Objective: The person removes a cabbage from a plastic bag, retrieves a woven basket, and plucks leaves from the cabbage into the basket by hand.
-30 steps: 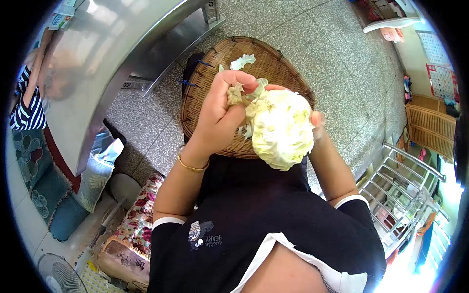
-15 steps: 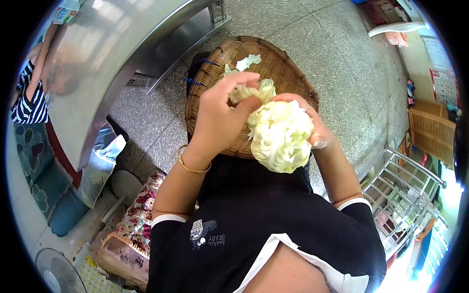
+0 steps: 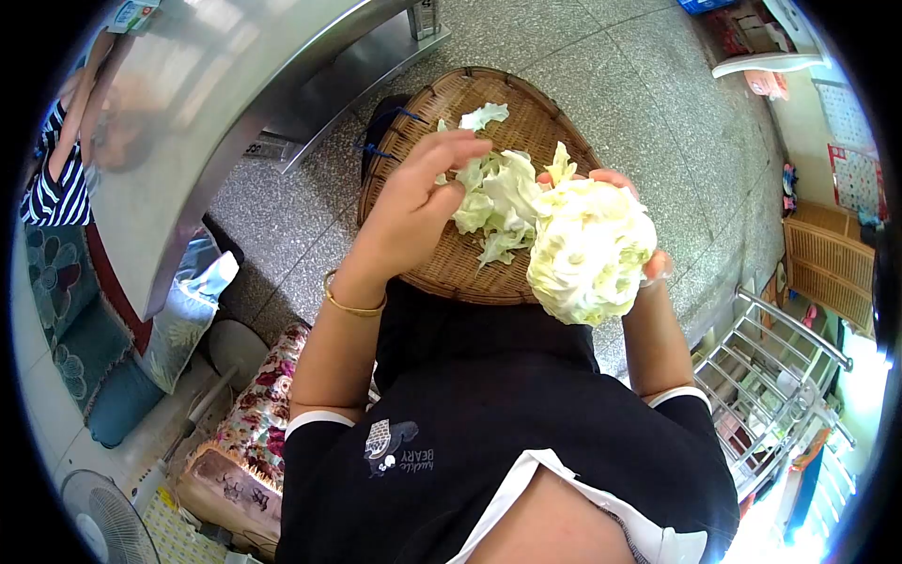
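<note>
A pale yellow-green cabbage [image 3: 594,252] rests in my right hand [image 3: 648,268], whose fingers wrap its far side and right edge. The head sits above the near right rim of a round woven bamboo tray [image 3: 423,268]. Torn cabbage leaves [image 3: 507,193] lie in the tray, left of the head. Over the tray's left part is my left hand [image 3: 418,202], thumb and fingers apart, with no leaf visible in its grip. Its fingertips are close to the loose leaves and hide some of them. A gold bangle [image 3: 355,308] circles the left wrist.
A shiny metal table [image 3: 202,113] stands at upper left, where a person in a striped top [image 3: 61,188] leans. Flowered fabric [image 3: 263,395] and an electric fan [image 3: 108,517] are at lower left. A metal rack [image 3: 766,395] stands at right on the speckled floor [image 3: 648,122].
My right hand has carried the cabbage to the right, away from the left hand. The left hand has moved slightly left and let go of a leaf; more loose leaves now show in the tray.
</note>
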`<state>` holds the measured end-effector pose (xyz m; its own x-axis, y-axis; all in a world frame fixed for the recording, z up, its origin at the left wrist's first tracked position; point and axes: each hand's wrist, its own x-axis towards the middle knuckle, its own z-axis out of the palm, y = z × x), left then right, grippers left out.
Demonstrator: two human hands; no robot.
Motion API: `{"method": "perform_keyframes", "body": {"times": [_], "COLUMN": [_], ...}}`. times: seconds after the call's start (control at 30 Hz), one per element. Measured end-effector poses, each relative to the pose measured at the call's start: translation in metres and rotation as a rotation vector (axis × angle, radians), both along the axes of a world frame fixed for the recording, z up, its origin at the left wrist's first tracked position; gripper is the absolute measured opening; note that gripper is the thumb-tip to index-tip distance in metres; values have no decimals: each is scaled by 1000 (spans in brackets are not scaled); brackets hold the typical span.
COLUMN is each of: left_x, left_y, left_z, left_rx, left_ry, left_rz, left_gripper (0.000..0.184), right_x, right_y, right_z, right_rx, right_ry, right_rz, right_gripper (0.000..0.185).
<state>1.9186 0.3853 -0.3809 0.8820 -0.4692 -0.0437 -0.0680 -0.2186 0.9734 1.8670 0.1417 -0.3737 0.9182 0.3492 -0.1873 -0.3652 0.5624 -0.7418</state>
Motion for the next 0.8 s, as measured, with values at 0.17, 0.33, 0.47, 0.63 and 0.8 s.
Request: {"method": "perform_keyframes", "body": {"times": [0.17,0.33,0.47,0.63,0.8], "left_x": [-4,-5,0,-13,-11], "left_y": [-18,-24,-11,-2,7], "left_z": [21,2,-11,-13,-15], "left_rx": [-280,-55,90,12,316], "left_ry": [25,-289,-316,228,-183], "left_rz": [-27,331,453,292,425], "left_gripper": [30,16,13,16,15], "right_x": [-3,-7,-8,1,5], "right_y": [7,14,10,1,5], "right_z": [-8,-19,-20,-16,25], "right_rx": [-34,177,529,804,809], "right_ry": [-30,-22,-17,73,105], "right_rz": [-22,-104,-40,71,64], "right_gripper": [116,107,98,92,87]}}
